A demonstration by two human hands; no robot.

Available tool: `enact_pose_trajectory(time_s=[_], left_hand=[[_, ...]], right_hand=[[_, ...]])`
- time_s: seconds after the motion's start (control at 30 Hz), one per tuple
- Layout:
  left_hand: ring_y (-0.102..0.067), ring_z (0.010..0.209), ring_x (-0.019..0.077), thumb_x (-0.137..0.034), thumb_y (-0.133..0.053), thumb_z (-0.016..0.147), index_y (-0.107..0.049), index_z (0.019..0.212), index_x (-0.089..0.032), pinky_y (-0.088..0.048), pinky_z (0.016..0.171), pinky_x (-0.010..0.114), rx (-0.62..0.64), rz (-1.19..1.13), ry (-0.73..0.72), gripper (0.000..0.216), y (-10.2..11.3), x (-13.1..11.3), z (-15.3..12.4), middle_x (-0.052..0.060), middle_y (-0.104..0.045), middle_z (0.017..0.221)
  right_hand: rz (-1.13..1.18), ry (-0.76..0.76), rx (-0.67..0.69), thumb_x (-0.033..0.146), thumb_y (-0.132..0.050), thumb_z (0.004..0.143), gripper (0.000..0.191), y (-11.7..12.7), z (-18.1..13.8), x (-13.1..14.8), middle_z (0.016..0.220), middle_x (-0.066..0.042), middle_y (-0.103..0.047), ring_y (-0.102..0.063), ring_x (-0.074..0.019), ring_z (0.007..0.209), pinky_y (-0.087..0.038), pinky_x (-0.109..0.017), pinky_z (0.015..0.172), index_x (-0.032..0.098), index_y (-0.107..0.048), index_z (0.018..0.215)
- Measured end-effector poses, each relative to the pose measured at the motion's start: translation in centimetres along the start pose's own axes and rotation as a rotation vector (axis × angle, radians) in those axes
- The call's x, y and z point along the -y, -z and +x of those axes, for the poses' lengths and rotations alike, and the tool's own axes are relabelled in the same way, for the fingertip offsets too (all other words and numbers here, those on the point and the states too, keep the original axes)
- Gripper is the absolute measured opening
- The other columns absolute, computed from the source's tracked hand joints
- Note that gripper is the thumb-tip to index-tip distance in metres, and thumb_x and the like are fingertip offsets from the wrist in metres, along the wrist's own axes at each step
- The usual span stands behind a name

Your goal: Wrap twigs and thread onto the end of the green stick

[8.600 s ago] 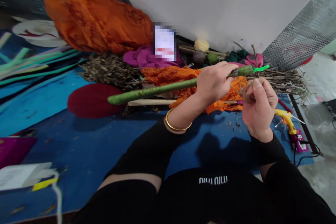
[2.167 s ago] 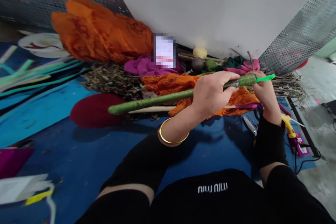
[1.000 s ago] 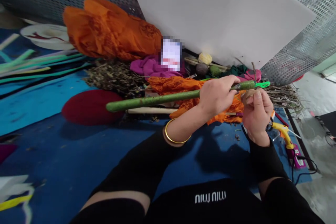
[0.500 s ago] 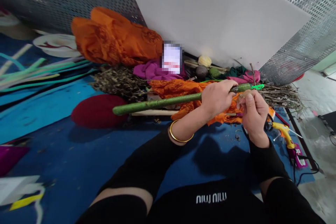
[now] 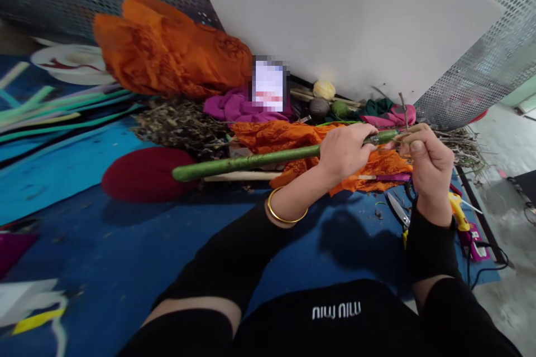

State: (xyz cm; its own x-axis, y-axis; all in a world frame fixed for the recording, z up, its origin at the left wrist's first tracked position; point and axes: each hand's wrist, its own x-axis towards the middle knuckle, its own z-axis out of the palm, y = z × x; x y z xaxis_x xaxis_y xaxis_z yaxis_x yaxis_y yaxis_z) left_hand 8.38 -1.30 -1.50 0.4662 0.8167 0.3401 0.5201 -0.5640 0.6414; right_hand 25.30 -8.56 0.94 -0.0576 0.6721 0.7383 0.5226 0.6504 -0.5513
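A long green wrapped stick (image 5: 251,161) lies level in the air, its thick end pointing left. My left hand (image 5: 343,150) is wrapped round it near its right end; a gold bangle (image 5: 285,213) sits on that wrist. My right hand (image 5: 429,164) is closed at the stick's right tip, its fingers pinched on a small brownish piece that I cannot name. Under both hands lies crumpled orange cloth (image 5: 293,136).
On the blue mat (image 5: 125,245): a dark red round pad (image 5: 142,174), a big orange cloth heap (image 5: 167,50), dry twigs (image 5: 456,142), scissors (image 5: 397,209), a yellow glue gun (image 5: 458,209) with cable, small yarn balls (image 5: 323,89). A white board (image 5: 335,17) stands behind.
My right hand has risen from under the stick's end to its tip and now covers the bright green tip. The left hand's grip is unchanged.
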Motion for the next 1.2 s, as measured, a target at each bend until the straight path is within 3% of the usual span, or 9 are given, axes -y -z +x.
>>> enact_pose_trajectory(time_s=[0.17, 0.33, 0.43, 0.57, 0.7, 0.97, 1.1, 1.2], left_hand=[[-0.076, 0.119, 0.0264, -0.017, -0.069, 0.090, -0.082, 0.121, -0.031, -0.059, 0.101, 0.037, -0.025, -0.045, 0.001, 0.036, -0.1, 0.2, -0.1, 0.000, -0.082, 0.128], [-0.079, 0.115, 0.0283, -0.019, -0.071, 0.090, -0.081, 0.122, -0.029, -0.061, 0.096, 0.037, -0.026, -0.017, -0.002, 0.035, -0.6, 0.1, -0.2, 0.003, -0.084, 0.123], [-0.081, 0.107, 0.0287, -0.025, -0.074, 0.091, -0.076, 0.122, -0.026, -0.061, 0.091, 0.038, -0.028, -0.007, 0.023, 0.031, -0.9, -0.2, -0.4, 0.004, -0.086, 0.112], [-0.081, 0.106, 0.0271, -0.020, -0.076, 0.088, -0.066, 0.123, -0.025, -0.061, 0.089, 0.036, -0.049, 0.000, 0.051, 0.037, -1.6, -0.5, -0.8, 0.003, -0.085, 0.110], [-0.082, 0.102, 0.0262, -0.020, -0.074, 0.089, -0.061, 0.122, -0.024, -0.061, 0.085, 0.034, -0.069, 0.026, 0.064, 0.036, -2.4, -0.8, -1.2, 0.003, -0.085, 0.108], [-0.082, 0.101, 0.0250, -0.022, -0.070, 0.093, -0.061, 0.124, -0.021, -0.061, 0.086, 0.034, -0.074, 0.064, 0.080, 0.033, -2.8, -1.2, -1.4, 0.005, -0.084, 0.111], [-0.081, 0.092, 0.0246, -0.023, -0.070, 0.092, -0.067, 0.114, -0.021, -0.060, 0.082, 0.033, -0.125, 0.112, 0.024, 0.023, -2.9, -0.7, -1.4, 0.005, -0.084, 0.103], [-0.080, 0.092, 0.0223, -0.021, -0.067, 0.094, -0.070, 0.120, -0.023, -0.060, 0.081, 0.030, -0.184, 0.102, -0.090, 0.027, -3.3, -0.2, -1.5, 0.004, -0.085, 0.103]], right_hand=[[-0.168, 0.047, 0.072, 0.042, -0.056, 0.107, 0.035, -0.5, 0.2, -1.0, 0.092, -0.003, -0.064, -0.066, -0.0197, 0.092, -0.058, -0.039, 0.086, 0.024, -0.066, 0.079], [-0.141, 0.026, 0.098, 0.048, -0.055, 0.106, 0.039, -1.0, 0.3, -2.4, 0.098, -0.005, -0.059, -0.063, -0.0208, 0.095, -0.057, -0.042, 0.089, 0.025, -0.066, 0.077], [-0.165, -0.018, 0.108, 0.053, -0.055, 0.105, 0.041, -0.8, 0.3, -2.9, 0.097, -0.005, -0.058, -0.063, -0.0215, 0.096, -0.057, -0.043, 0.090, 0.026, -0.067, 0.076], [-0.194, -0.040, 0.122, 0.052, -0.053, 0.106, 0.042, -0.4, 0.3, -2.9, 0.097, -0.005, -0.059, -0.063, -0.0214, 0.100, -0.058, -0.042, 0.091, 0.025, -0.067, 0.077], [-0.191, -0.049, 0.110, 0.049, -0.052, 0.108, 0.040, -0.1, 0.4, -2.6, 0.098, -0.005, -0.060, -0.064, -0.0208, 0.100, -0.059, -0.042, 0.091, 0.025, -0.066, 0.078], [-0.097, -0.154, 0.044, 0.063, -0.061, 0.100, 0.048, 0.0, 0.5, -2.1, 0.095, -0.004, -0.059, -0.063, -0.0204, 0.098, -0.060, -0.043, 0.097, 0.024, -0.064, 0.072], [-0.101, -0.133, 0.019, 0.059, -0.060, 0.102, 0.046, 0.2, 0.5, -2.5, 0.097, -0.004, -0.058, -0.065, -0.0201, 0.098, -0.061, -0.041, 0.093, 0.024, -0.066, 0.072], [-0.130, -0.097, 0.027, 0.054, -0.061, 0.102, 0.043, 0.4, 0.6, -2.8, 0.096, -0.005, -0.059, -0.063, -0.0211, 0.100, -0.059, -0.043, 0.097, 0.025, -0.066, 0.072]])
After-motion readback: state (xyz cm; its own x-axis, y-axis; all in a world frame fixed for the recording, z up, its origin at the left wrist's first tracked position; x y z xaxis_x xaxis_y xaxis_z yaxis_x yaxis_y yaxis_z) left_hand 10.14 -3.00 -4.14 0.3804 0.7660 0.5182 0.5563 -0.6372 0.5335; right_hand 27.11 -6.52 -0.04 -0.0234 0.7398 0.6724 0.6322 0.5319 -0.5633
